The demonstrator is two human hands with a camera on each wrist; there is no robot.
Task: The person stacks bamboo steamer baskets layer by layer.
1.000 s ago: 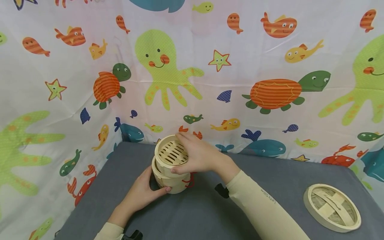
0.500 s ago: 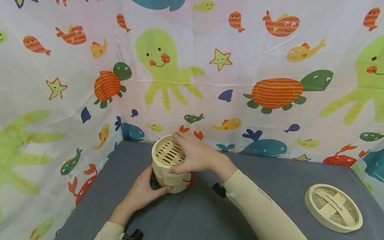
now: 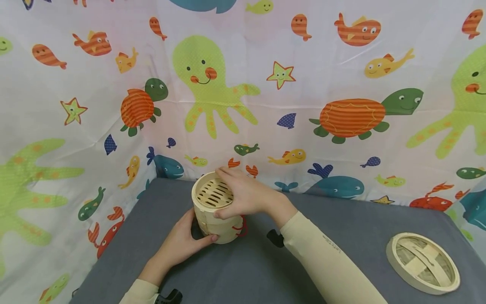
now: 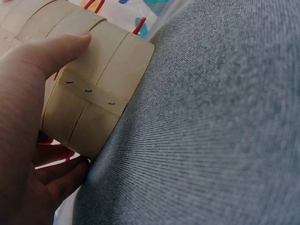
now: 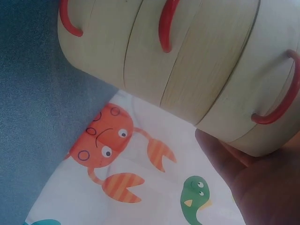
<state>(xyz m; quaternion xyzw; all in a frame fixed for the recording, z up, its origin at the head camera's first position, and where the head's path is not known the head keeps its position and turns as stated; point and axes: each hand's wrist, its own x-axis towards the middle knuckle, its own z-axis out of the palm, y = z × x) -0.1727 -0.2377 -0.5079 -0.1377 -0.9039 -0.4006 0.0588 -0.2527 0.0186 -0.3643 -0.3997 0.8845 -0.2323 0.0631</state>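
Observation:
Two round bamboo steamer baskets stand stacked on the grey cloth. The upper steamer basket [image 3: 213, 192] shows its slotted floor and sits squarely over the lower steamer basket [image 3: 226, 233]. My right hand [image 3: 252, 195] holds the upper basket by its rim, thumb in front and fingers over the far side. Around the left side of the lower basket, my left hand [image 3: 183, 241] curls with its thumb across the front. Red loops [image 5: 281, 105] stick out from the baskets' sides. In the left wrist view, the stapled wooden seam [image 4: 89, 91] runs below my thumb.
A round bamboo steamer lid [image 3: 423, 264] with a strap handle lies at the right of the grey tablecloth [image 3: 334, 253]. Behind the table hangs a white curtain [image 3: 243, 50] printed with sea animals, which also runs along the left side.
The upper basket, offset and tilted on the lower one a second ago, has come down and left into line with it, carried by my right hand. My left hand has stayed put.

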